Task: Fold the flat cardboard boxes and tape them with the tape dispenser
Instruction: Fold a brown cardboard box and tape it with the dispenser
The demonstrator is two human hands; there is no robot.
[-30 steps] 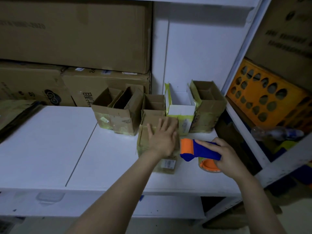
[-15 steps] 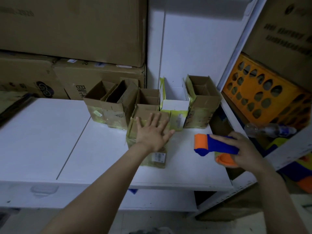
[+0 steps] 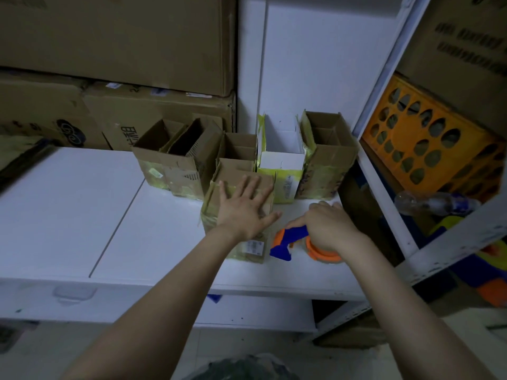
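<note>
My right hand (image 3: 326, 229) curls tight round the blue handle of the tape dispenser (image 3: 288, 241) and hides most of it. Only its orange and blue front sticks out to the left of my grip, with the orange roll under my wrist. I cannot tell if it touches the white shelf (image 3: 68, 201). Just left of it, my left hand (image 3: 244, 209) lies flat, fingers spread, on the closed cardboard box (image 3: 251, 249) and covers its middle. Behind both hands stand the open boxes (image 3: 326, 160) in a row. Far right, an orange crate (image 3: 428, 144) and a blurry bottle (image 3: 433, 202) sit in the dark.
</note>
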